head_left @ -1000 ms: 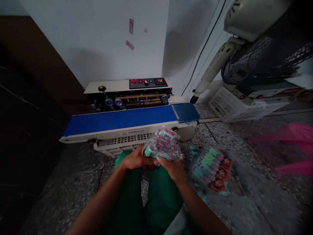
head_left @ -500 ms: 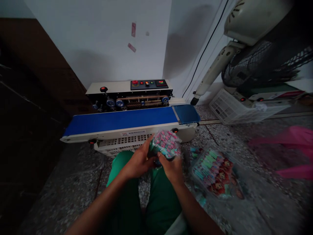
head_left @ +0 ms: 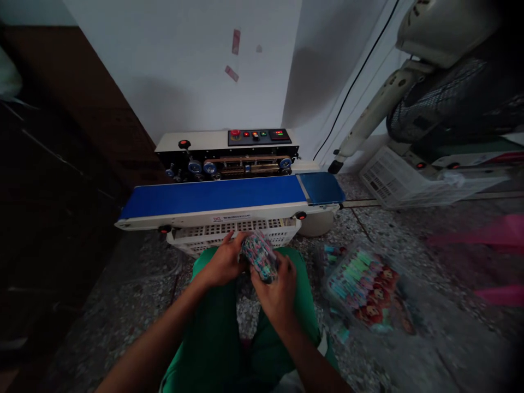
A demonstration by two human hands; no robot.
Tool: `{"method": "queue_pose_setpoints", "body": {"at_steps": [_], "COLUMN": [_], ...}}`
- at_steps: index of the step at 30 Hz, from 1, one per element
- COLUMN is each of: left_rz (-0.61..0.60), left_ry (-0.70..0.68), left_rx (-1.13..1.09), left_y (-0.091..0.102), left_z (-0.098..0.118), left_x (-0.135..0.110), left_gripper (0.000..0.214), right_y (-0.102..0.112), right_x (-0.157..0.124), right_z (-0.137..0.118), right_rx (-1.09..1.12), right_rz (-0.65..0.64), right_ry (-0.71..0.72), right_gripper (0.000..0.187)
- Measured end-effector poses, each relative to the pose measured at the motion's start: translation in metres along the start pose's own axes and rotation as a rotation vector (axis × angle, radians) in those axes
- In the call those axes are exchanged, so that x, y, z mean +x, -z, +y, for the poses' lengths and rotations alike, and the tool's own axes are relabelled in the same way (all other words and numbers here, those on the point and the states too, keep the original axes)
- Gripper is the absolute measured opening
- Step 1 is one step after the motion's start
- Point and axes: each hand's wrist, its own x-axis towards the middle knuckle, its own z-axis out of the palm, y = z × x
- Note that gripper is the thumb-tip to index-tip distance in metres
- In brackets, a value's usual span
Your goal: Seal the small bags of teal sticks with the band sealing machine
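Note:
Both my hands hold a small clear packet of pink and teal pieces point(head_left: 258, 255) over my green-clad lap. My left hand point(head_left: 221, 263) grips its left side with fingers curled round it. My right hand point(head_left: 275, 288) clasps it from below and from the right. Just beyond the packet stands a band sealer machine point(head_left: 229, 158) with a blue conveyor belt point(head_left: 213, 195), resting on a white slatted crate point(head_left: 204, 239).
A clear bag of colourful printed packets point(head_left: 366, 286) lies on the speckled floor to my right. A fan point(head_left: 446, 93) and a white basket point(head_left: 393, 177) stand at back right. Pink plastic point(head_left: 491, 240) lies at far right. A dark wall runs along the left.
The packet has come down and closer to my lap and is turned more edge-on. Both hands stayed closed on it. The view shifted slightly right.

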Motion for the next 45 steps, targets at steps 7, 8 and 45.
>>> {"method": "queue_pose_setpoints", "body": {"at_steps": [7, 8, 45], "left_rz": [-0.063, -0.068, 0.183], "left_ry": [-0.003, 0.003, -0.051], "left_rx": [0.112, 0.123, -0.185], "left_y": [-0.005, -0.006, -0.034], "left_z": [-0.006, -0.007, 0.038], "left_x": [-0.009, -0.010, -0.031], "left_gripper": [0.055, 0.056, 0.055], "right_y": [0.001, 0.001, 0.022], "right_x": [-0.011, -0.013, -0.018], "right_z": [0.000, 0.001, 0.001], "right_rx": [-0.084, -0.097, -0.168], "right_rz": [-0.056, -0.059, -0.332], "right_ry": [0.103, 0.114, 0.037], "right_gripper": [0.045, 0.044, 0.039]}}
